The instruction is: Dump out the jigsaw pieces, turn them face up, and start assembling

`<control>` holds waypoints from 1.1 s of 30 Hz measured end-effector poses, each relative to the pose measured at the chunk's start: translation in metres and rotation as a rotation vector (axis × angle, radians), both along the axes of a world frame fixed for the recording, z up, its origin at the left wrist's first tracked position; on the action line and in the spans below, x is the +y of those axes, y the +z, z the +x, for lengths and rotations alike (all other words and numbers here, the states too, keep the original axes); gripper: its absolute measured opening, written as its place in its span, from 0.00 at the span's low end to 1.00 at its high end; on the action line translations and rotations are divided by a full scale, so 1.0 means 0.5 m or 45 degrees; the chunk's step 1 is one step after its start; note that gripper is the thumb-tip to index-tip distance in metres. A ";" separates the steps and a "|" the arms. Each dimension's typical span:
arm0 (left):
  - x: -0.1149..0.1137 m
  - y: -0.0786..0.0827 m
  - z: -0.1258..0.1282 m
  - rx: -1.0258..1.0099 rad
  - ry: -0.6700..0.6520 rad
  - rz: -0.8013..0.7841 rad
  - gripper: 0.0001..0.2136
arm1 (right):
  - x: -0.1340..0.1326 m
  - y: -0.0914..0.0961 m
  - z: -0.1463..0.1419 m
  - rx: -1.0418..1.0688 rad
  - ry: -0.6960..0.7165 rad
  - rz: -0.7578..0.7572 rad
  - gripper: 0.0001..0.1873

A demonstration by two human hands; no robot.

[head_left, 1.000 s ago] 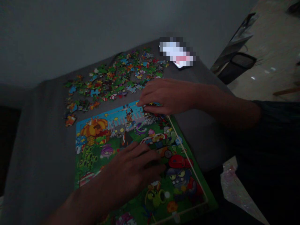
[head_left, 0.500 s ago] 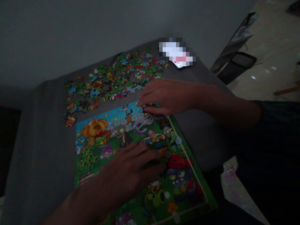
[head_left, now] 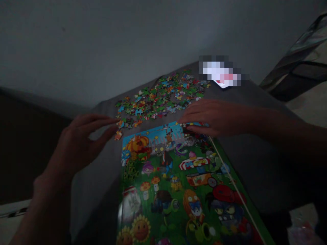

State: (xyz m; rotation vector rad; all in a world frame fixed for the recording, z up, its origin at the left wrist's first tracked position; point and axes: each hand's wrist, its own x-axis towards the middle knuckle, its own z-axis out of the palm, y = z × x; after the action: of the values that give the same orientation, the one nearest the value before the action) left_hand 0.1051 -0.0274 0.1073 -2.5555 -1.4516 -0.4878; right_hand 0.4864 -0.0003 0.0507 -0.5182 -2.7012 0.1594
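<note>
Both the left grip (head_left: 79,144) and the right grip (head_left: 217,119) are bare, with long, slender fingers, and the left forearm (head_left: 48,200) and right forearm (head_left: 281,131) behind them show bare skin too, though the dim light hides anything further up the arms.

The room is dim, and the grey wall (head_left: 76,51) fades into soft shadow, with no lamp or window in sight. The floor (head_left: 313,112) at the far right looks brightest. The jigsaw puzzle (head_left: 166,183) shows muted colour and no glare. The left hand (head_left: 78,143) looks soft and blurred, and the right hand (head_left: 217,117) is dark and slightly soft. A coarse pixelated patch (head_left: 219,72) hides one pale object. Near the right edge, the tilted chair frame (head_left: 293,75) looks stretched.
</note>
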 end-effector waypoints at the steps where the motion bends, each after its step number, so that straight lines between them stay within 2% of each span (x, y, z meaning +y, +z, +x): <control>1: 0.019 -0.007 -0.033 -0.007 0.182 -0.038 0.15 | 0.000 -0.003 -0.001 0.016 -0.008 -0.010 0.20; 3: 0.048 -0.034 -0.089 -0.056 0.425 -0.189 0.19 | 0.000 -0.010 -0.002 0.024 -0.034 -0.040 0.19; 4: 0.057 -0.053 -0.111 -0.058 0.458 -0.216 0.22 | 0.000 -0.014 -0.002 0.017 -0.044 -0.050 0.19; 8: 0.071 -0.136 -0.154 -0.072 0.397 -0.321 0.32 | 0.003 -0.028 -0.002 -0.030 -0.057 -0.036 0.19; 11: 0.070 -0.172 -0.162 -0.052 0.271 -0.421 0.37 | 0.005 -0.032 -0.003 -0.049 -0.058 -0.049 0.18; 15: 0.067 -0.182 -0.167 -0.035 0.216 -0.411 0.35 | 0.004 -0.031 -0.005 -0.053 -0.055 -0.077 0.15; 21: 0.079 -0.195 -0.139 -0.165 0.247 -0.236 0.30 | 0.004 -0.033 -0.003 -0.145 -0.134 -0.182 0.16; 26: 0.096 -0.216 -0.111 -0.200 0.276 -0.184 0.24 | 0.006 -0.033 -0.009 -0.168 -0.118 -0.140 0.16; 33: 0.096 -0.212 -0.106 -0.293 0.261 -0.182 0.16 | 0.003 -0.029 -0.012 -0.155 -0.092 -0.117 0.17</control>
State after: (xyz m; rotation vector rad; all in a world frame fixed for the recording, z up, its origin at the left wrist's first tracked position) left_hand 0.0523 0.0205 0.0012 -2.4823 -1.8674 -0.6864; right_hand 0.4805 0.0011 0.0363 -0.6718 -2.7984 0.2402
